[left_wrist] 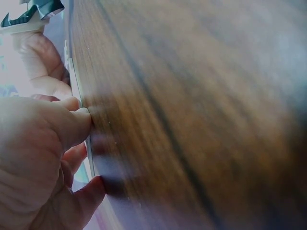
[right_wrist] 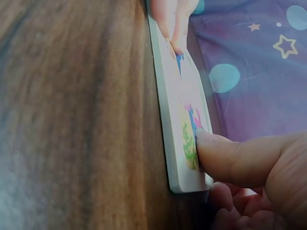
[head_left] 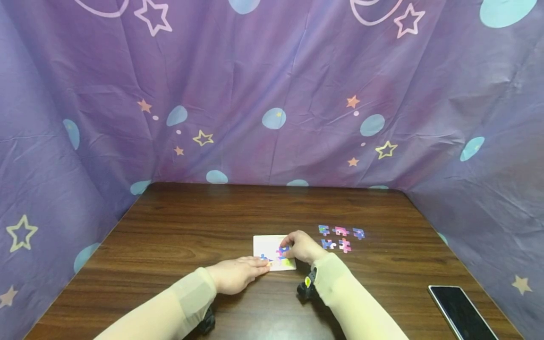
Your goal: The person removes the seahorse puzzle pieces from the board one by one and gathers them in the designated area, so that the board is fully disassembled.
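Note:
A small white puzzle board lies on the table, with a few coloured pieces set along its front and right parts. My left hand rests its extended fingers on the board's front left edge, beside a blue piece. Over the right side of the board, my right hand pinches a blue and pink puzzle piece between thumb and fingers. In the right wrist view the right thumb presses down by a piece with a green plant. The board's edge shows thick and pale there.
Several loose puzzle pieces lie in two rows to the right of the board. A phone with a dark screen lies near the table's right edge. Purple cloth with stars hangs around the brown wooden table.

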{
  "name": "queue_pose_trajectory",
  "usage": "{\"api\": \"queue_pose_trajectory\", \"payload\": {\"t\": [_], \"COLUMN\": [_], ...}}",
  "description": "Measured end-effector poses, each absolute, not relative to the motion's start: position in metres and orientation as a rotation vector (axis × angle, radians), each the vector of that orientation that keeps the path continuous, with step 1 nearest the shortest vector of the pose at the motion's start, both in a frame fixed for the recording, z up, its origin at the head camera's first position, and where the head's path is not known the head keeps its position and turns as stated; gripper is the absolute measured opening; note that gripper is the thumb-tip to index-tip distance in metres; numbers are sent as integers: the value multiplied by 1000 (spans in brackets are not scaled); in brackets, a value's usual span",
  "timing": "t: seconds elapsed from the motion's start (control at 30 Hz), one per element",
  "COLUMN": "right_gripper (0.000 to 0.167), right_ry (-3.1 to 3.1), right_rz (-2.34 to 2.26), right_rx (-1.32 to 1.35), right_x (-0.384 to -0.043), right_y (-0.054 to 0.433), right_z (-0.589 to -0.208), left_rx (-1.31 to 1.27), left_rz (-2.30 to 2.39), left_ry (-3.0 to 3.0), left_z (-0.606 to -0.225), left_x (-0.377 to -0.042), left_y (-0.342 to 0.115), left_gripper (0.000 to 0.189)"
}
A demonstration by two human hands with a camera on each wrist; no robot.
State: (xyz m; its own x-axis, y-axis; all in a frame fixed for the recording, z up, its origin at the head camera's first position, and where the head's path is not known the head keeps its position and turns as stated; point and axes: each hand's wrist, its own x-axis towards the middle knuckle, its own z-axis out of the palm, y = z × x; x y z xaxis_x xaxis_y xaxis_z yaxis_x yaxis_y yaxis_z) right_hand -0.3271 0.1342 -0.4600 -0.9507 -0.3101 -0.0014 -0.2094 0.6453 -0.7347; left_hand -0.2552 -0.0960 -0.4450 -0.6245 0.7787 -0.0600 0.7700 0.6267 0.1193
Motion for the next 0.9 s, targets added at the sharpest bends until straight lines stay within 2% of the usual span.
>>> {"api": "queue_pose_trajectory", "payload": {"t": [0.4,0.9], "right_gripper": [29,27], "right_ry": [2721,2699], "right_rz": [-1286,-1432], "right_rx": [-385,-375], "right_x": [-329,-326], "right_y": [131,137], "right_z": [-466,-473], "left_rx": [1340,1328], "left_rz": [76,79], "left_ry": [2748,2750], "left_z": [-445,-445], "left_x": [-256,-255], "left_y": [-97,-96], "left_gripper": [42,42]}}
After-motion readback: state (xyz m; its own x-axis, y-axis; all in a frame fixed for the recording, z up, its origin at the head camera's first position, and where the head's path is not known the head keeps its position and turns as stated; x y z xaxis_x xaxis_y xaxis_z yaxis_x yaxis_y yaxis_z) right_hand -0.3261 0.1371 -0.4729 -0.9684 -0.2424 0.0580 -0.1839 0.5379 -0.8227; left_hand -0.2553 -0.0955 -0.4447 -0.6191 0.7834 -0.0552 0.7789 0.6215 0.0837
